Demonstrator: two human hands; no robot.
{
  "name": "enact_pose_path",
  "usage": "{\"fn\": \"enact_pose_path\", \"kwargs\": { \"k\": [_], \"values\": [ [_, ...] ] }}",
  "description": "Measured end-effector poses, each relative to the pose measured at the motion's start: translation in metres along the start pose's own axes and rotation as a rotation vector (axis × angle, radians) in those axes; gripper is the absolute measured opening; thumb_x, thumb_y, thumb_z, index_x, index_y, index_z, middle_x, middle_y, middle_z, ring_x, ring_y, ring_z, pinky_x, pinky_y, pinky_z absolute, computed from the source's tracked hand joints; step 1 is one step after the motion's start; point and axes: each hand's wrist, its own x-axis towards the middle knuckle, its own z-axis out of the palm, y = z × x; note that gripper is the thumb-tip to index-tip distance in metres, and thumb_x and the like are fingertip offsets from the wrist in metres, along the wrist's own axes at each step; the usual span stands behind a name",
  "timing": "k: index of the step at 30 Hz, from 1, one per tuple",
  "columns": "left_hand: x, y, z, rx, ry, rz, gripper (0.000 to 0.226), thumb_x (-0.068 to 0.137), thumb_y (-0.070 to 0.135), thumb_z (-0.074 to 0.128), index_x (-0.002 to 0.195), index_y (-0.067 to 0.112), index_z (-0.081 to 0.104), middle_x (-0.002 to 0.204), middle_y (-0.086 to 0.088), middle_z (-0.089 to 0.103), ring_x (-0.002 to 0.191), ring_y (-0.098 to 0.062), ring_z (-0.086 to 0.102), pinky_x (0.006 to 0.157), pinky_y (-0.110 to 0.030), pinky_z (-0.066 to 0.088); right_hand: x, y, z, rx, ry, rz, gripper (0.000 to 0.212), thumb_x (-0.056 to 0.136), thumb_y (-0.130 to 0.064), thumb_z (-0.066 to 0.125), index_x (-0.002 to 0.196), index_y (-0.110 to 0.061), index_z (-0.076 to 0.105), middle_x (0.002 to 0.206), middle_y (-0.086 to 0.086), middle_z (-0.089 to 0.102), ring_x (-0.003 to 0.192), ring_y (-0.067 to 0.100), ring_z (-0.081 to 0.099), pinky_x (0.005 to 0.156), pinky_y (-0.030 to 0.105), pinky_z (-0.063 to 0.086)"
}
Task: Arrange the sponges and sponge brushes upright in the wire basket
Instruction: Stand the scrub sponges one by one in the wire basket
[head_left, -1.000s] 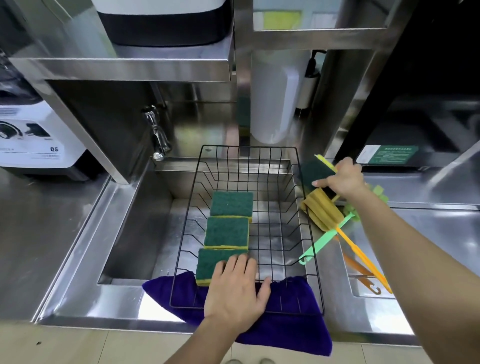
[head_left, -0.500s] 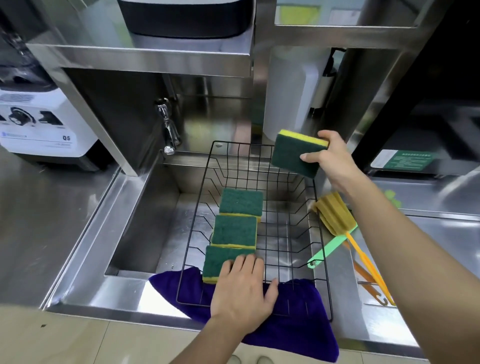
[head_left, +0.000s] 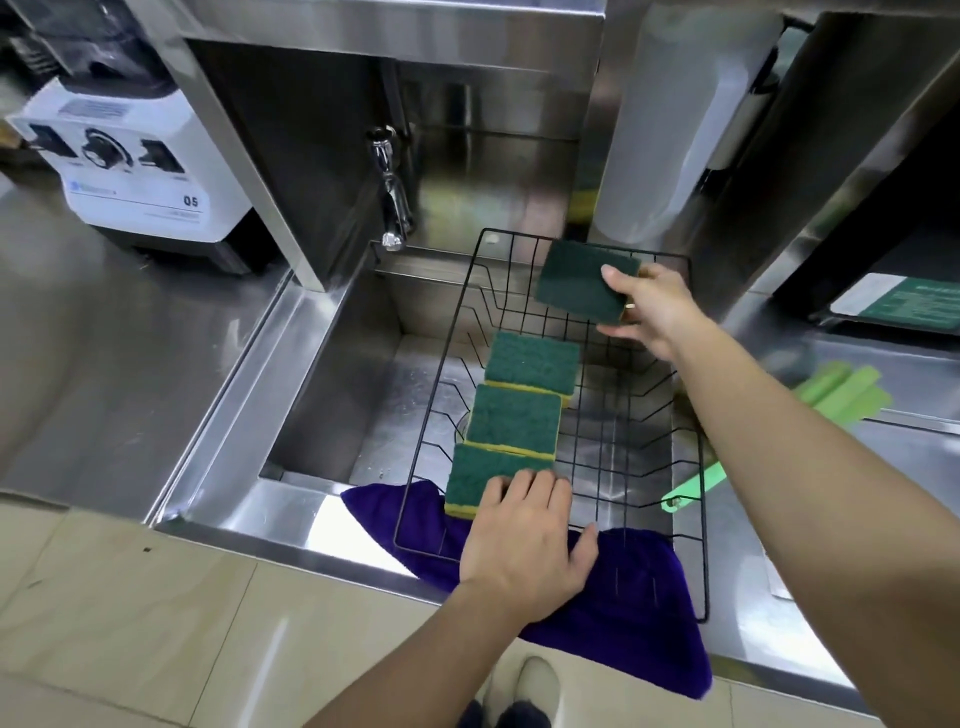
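A black wire basket (head_left: 696, 519) sits over the steel sink. Three green-and-yellow sponges lean in a row on its left side: the far one (head_left: 532, 362), the middle one (head_left: 513, 420) and the near one (head_left: 475, 478). My left hand (head_left: 524, 540) rests flat on the near sponge and the basket's front, fingers spread. My right hand (head_left: 652, 306) holds a fourth green sponge (head_left: 579, 283) over the basket's far end, behind the row. A green sponge brush (head_left: 836, 389) lies on the counter to the right, partly hidden by my right arm.
A purple cloth (head_left: 634, 618) lies under the basket's front edge. A chrome tap (head_left: 392, 208) hangs over the sink's back left. A white blender base (head_left: 135, 166) stands on the left counter. A white cylinder (head_left: 670, 130) stands behind the basket.
My right hand picked the fourth sponge up from the right counter and carried it left and down over the basket's far end. My left hand stayed on the near sponge.
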Motion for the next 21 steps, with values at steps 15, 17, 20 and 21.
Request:
{"fn": "enact_pose_path", "kwargs": {
  "k": [15,17,20,21],
  "values": [
    [0.0,0.0,0.002,0.008,0.0,-0.002,0.041,0.087,0.047,0.034,0.098,0.014,0.055,0.098,-0.003,0.062,0.09,-0.023,0.053,0.082,-0.041,0.046,0.023,0.026,0.011,-0.294,0.081,-0.151,0.035,0.08,-0.033,0.069,0.088,-0.014,0.04,0.098,0.009,0.053,0.081,0.023,0.063,0.043,0.029,0.057],
    [0.0,0.0,0.002,0.016,0.005,-0.006,0.041,0.087,0.047,0.034,0.097,0.014,0.055,0.098,-0.003,0.062,0.09,-0.023,0.052,0.082,-0.041,0.046,0.026,0.031,0.018,-0.284,0.088,-0.127,0.032,0.083,-0.029,0.066,0.092,-0.01,0.041,0.094,0.006,0.054,0.088,0.025,0.062,0.057,0.036,0.06],
    [0.001,0.0,0.002,0.018,0.005,-0.005,0.041,0.088,0.047,0.033,0.097,0.013,0.055,0.098,-0.003,0.061,0.09,-0.023,0.052,0.082,-0.041,0.045,0.03,0.036,0.024,-0.256,0.079,-0.082,0.024,0.085,-0.023,0.064,0.074,-0.014,0.046,0.079,0.0,0.053,0.086,0.025,0.062,0.068,0.038,0.059],
    [0.001,0.0,0.003,0.017,0.004,-0.006,0.041,0.088,0.047,0.033,0.097,0.013,0.054,0.098,-0.004,0.061,0.09,-0.024,0.052,0.082,-0.042,0.045,0.03,0.037,0.024,-0.313,0.079,-0.079,0.026,0.085,-0.026,0.065,0.071,-0.016,0.045,0.077,0.0,0.054,0.079,0.025,0.063,0.06,0.032,0.059]
  ]
}}
